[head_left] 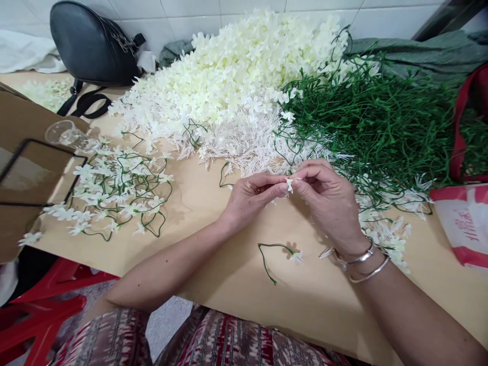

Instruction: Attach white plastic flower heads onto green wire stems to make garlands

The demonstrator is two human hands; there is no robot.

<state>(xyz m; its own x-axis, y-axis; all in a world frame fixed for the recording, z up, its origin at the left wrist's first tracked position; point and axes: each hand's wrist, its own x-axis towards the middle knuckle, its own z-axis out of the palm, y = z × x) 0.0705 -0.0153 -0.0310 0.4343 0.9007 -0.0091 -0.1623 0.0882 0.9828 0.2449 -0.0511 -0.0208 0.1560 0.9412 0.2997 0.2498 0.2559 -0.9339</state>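
My left hand (249, 195) and my right hand (328, 201) meet above the wooden table (236, 284), both pinched on one small white plastic flower (290, 184). A green stem with a white flower on its end (280, 255) lies on the table just below my hands. Silver bangles circle my right wrist. Behind my hands rises a big heap of loose white flowers (236, 76), and to its right lies a heap of bare green stems (373, 122).
Finished stems with flowers (118, 190) lie spread at the left. A cardboard box (26, 162) with a black frame and a clear plastic cup (64, 133) stand at the far left, a black bag (91, 46) at the back. A red-and-white bag (467, 223) sits at the right, a red stool (46, 305) below.
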